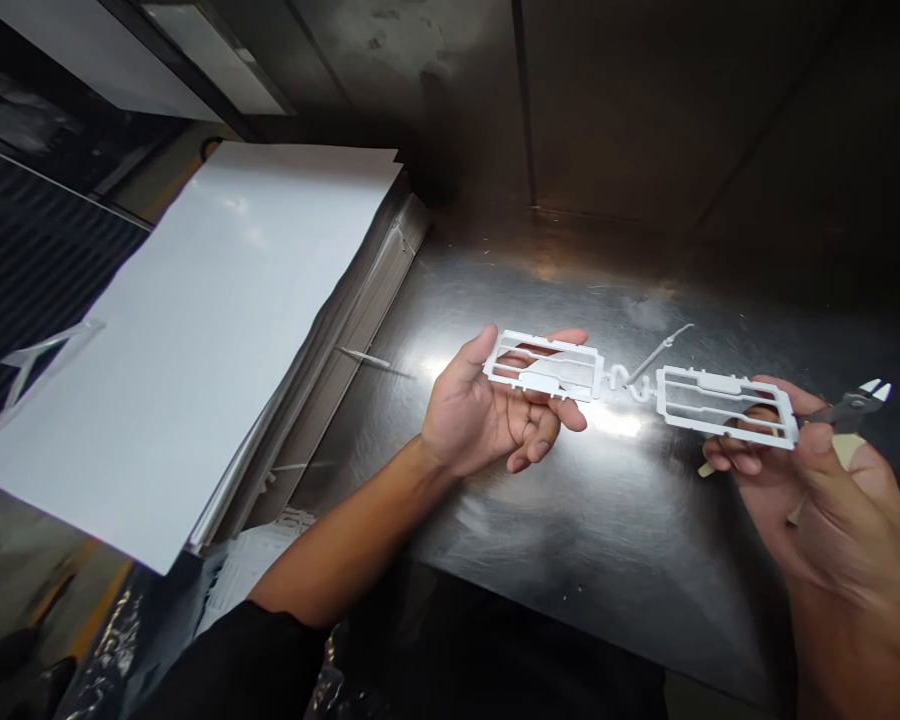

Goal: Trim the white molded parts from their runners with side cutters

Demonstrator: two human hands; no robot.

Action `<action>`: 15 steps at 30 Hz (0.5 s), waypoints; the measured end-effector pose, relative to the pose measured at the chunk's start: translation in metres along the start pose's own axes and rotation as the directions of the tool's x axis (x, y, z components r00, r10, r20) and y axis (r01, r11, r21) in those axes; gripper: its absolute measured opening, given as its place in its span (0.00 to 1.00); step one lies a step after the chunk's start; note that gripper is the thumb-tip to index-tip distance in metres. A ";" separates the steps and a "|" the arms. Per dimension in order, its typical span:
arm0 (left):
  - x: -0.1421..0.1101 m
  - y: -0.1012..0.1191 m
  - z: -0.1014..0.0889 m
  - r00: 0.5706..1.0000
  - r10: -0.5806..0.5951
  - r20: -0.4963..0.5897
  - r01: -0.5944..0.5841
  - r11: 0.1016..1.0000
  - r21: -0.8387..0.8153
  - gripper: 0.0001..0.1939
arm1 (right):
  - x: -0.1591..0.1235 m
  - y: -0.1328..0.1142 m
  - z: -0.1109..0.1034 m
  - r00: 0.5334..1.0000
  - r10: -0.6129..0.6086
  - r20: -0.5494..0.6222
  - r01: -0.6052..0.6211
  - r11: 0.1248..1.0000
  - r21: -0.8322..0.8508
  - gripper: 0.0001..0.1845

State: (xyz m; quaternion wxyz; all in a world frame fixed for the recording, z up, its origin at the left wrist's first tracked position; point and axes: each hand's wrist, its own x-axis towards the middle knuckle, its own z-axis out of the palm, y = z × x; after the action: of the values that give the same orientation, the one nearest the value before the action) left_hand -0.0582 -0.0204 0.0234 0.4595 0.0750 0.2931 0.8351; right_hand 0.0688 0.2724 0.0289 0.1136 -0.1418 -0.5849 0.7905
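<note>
Between my two hands stretches a white moulded plastic part [598,380]: two slotted rectangular frames joined by a curved runner, from which a thin sprue [656,358] sticks up. My left hand [487,415] grips the left frame by its outer end, thumb on the near edge and fingers behind. My right hand [832,490] pinches the outer end of the right frame. Tucked in that same hand is a pair of side cutters [855,402], jaws pointing right and spread a little; its pale yellow handles are partly hidden by the palm and fingers.
A tall stack of white sheets [240,270] takes up the left of the metal table [450,540]. A thin white offcut [365,357] lies against the stack. More white plastic pieces [251,565] sit in a dark bag below my left forearm. A metal wall [645,110] closes the back.
</note>
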 end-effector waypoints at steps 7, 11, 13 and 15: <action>0.000 -0.001 0.005 0.999 0.038 0.004 -0.039 0.998 0.041 0.50 | 0.004 0.006 -0.003 0.996 0.008 -0.091 -0.018 0.994 -0.110 0.23; -0.001 -0.003 0.006 0.999 0.032 0.006 -0.032 0.998 0.054 0.51 | 0.007 0.008 -0.004 0.988 -0.007 -0.155 -0.013 0.992 -0.129 0.22; -0.001 -0.005 0.006 0.999 0.029 0.026 -0.030 0.999 0.043 0.52 | 0.008 0.007 -0.004 0.986 -0.021 -0.167 -0.001 0.991 -0.132 0.22; -0.001 -0.005 0.005 0.999 0.027 0.036 -0.029 0.999 0.039 0.52 | 0.008 0.007 -0.005 0.985 -0.030 -0.170 0.007 0.991 -0.133 0.21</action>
State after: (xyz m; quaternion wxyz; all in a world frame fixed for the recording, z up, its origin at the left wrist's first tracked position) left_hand -0.0517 -0.0167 0.0249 0.4512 0.1029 0.3003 0.8340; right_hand 0.0627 0.2775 0.0201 0.1615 -0.2113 -0.6254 0.7336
